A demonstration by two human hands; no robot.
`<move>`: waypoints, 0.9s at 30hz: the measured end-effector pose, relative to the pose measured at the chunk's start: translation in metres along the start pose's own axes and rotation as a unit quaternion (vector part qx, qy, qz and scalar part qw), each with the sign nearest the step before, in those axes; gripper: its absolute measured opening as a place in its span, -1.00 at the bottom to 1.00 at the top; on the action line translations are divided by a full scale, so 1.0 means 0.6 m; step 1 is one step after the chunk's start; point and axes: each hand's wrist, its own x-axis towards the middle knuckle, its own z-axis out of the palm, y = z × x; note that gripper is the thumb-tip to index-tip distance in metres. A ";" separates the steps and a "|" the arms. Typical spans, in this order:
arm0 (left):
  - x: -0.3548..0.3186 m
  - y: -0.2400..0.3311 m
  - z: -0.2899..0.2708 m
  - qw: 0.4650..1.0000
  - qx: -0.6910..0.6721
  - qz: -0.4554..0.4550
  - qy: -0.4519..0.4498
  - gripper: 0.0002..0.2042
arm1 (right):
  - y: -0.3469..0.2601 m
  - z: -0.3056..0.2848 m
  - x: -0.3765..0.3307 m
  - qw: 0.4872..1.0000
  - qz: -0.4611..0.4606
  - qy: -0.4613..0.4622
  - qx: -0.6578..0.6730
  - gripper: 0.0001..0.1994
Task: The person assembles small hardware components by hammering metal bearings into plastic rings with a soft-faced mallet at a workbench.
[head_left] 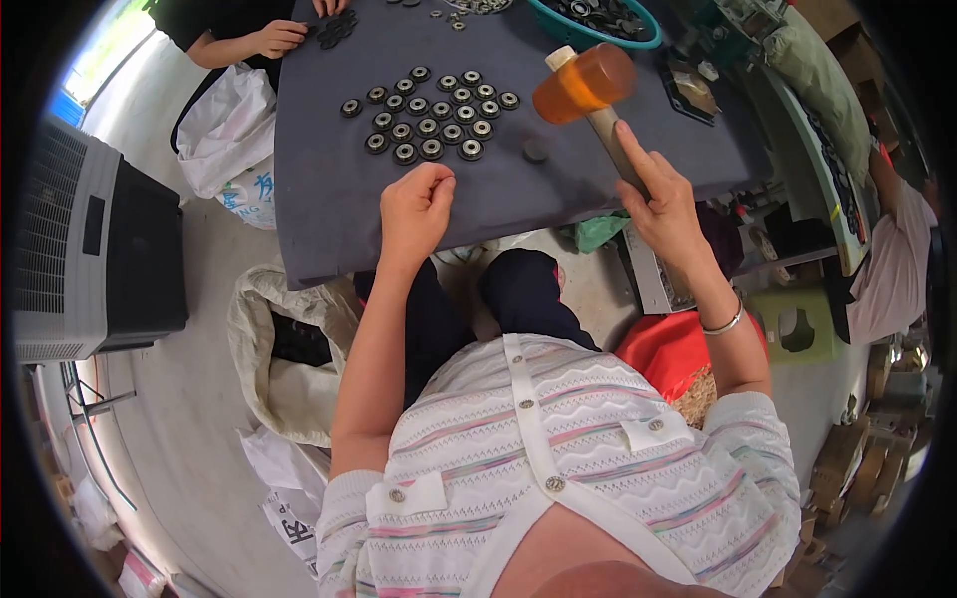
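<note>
My right hand (666, 199) grips the wooden handle of a mallet (610, 135), its index finger stretched along the handle. The mallet's translucent amber head (586, 84) is raised over the right part of the table. My left hand (415, 211) is closed at the table's near edge; whatever its fingers hold, if anything, is hidden. Just beyond that hand lie several black wheels with metal bearings (429, 128), spread flat in a loose group. A single dark disc (535, 149) lies on the cloth between the group and the mallet.
A grey cloth-covered table (329, 214) fills the area ahead. At its far side stand a teal basket (653, 38) of dark parts and some loose bearings (459, 22). Another person's hand (281, 38) touches black pieces at the far left. An open white sack (264, 369) stands below.
</note>
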 end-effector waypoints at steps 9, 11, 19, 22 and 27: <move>0.001 -0.002 -0.001 1.000 0.020 -0.016 -0.014 -0.94 | 0.037 0.035 -0.001 0.996 -0.015 -0.069 0.063 -0.30; 0.011 0.003 0.009 0.997 0.067 0.038 0.000 -0.89 | 0.038 0.018 0.006 0.921 0.230 -0.089 0.302 -0.33; 0.044 0.020 0.064 0.921 0.358 0.112 -0.108 -0.77 | 0.186 0.024 0.048 0.906 0.269 -0.094 0.314 -0.42; 0.032 0.023 0.062 0.931 0.319 0.145 -0.099 -0.79 | 0.233 0.014 0.061 0.984 0.151 -0.094 -0.018 -0.65; 0.010 0.032 0.050 0.952 0.246 0.167 -0.075 -0.78 | 0.229 -0.007 0.174 0.991 0.098 0.064 -0.065 -0.77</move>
